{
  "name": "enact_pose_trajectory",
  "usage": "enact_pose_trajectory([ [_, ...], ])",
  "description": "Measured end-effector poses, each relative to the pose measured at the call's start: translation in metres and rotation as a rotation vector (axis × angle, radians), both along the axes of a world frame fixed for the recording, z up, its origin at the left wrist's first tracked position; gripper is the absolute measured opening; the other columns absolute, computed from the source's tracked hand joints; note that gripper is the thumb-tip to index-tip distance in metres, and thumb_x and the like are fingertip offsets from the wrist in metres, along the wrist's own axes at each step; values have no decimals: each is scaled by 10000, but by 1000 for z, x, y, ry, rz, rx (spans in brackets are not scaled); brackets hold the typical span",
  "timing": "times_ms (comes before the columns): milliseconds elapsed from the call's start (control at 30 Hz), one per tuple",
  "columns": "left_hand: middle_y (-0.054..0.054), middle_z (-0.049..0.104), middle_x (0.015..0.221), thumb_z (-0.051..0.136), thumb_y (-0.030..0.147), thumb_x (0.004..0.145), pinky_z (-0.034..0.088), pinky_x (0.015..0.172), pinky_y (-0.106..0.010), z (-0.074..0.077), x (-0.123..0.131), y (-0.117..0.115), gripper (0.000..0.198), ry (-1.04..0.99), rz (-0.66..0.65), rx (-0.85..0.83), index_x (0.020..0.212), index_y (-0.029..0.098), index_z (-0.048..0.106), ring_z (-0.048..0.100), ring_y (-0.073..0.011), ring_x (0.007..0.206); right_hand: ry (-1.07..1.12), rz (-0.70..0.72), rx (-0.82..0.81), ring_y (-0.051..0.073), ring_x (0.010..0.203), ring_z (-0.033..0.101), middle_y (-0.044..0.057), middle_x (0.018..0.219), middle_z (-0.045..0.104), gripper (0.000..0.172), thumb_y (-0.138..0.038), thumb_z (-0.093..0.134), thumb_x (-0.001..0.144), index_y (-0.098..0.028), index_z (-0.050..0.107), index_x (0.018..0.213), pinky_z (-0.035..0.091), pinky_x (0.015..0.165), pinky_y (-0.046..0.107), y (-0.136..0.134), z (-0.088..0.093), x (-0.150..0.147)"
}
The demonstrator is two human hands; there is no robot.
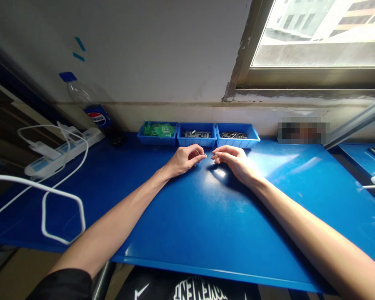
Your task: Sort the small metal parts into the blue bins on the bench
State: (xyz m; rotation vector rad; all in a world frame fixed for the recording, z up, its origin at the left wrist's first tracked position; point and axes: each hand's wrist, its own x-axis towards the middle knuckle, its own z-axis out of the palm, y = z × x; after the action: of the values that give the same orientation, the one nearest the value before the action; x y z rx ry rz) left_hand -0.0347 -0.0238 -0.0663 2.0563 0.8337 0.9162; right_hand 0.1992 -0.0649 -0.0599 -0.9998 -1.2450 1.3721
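Observation:
My left hand is closed in a pinch, with a small shiny metal piece showing at the fingertips. Facing it across a narrow gap, my right hand has thumb and fingers pressed together; whatever they hold is too small to make out. Just behind the hands stand three blue bins in a row. Green plastic packets fill the left bin. Short grey metal pieces lie in the middle bin, and thin metal pins or screws in the right bin.
A cola bottle stands at the back left of the blue table. Beside it lie a white power strip and looping white cables. A blurred-out object sits at the back right, below the window.

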Motion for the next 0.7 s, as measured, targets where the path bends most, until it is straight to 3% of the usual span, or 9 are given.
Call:
enact_pose_trajectory([
  [167, -38, 758, 758, 898, 442, 746, 516, 593, -256, 1, 8, 0, 337, -289, 102, -187, 893, 160, 788, 650, -136, 613, -7, 7, 5, 181, 767, 659, 41, 885, 786, 225, -393, 857, 785, -221, 806, 922, 541, 824, 333, 0, -1, 0],
  [267, -63, 791, 825, 894, 403, 757, 582, 692, -285, 4, 10, 3, 346, -445, 165, -252, 983, 155, 812, 711, -157, 688, -3, 9, 0, 174, 759, 654, 44, 878, 785, 218, -376, 857, 788, -213, 805, 923, 535, 816, 325, 0, 0, 0],
  [400, -106, 782, 1226, 829, 343, 829, 625, 902, -344, 7, 7, 6, 492, -587, 131, -257, 1294, 213, 732, 779, -228, 1026, -10, 3, 3, 169, 746, 646, 43, 869, 784, 211, -374, 853, 790, -210, 803, 914, 534, 809, 322, 0, 1, -1],
  [500, -106, 787, 1213, 735, 315, 897, 637, 891, -362, 5, 3, 7, 370, -436, 145, -125, 1246, 195, 750, 786, -238, 1005, -19, -3, 2, 169, 743, 649, 43, 870, 785, 220, -384, 854, 783, -209, 801, 906, 538, 808, 322, 0, 1, -1],
  [600, -90, 820, 1020, 663, 240, 916, 626, 884, -370, 0, -2, 6, 179, -127, 266, 198, 993, 173, 810, 779, -234, 929, -18, -5, 1, 172, 742, 654, 43, 869, 786, 229, -388, 860, 774, -210, 802, 905, 542, 805, 325, 1, 0, -1],
  [700, -95, 813, 1056, 654, 189, 900, 596, 957, -402, -3, -5, 5, 183, 116, 296, 427, 992, 182, 812, 755, -251, 1003, -16, 2, 6, 175, 749, 656, 42, 877, 787, 222, -388, 857, 782, -216, 807, 913, 542, 808, 328, 1, -1, 0],
])
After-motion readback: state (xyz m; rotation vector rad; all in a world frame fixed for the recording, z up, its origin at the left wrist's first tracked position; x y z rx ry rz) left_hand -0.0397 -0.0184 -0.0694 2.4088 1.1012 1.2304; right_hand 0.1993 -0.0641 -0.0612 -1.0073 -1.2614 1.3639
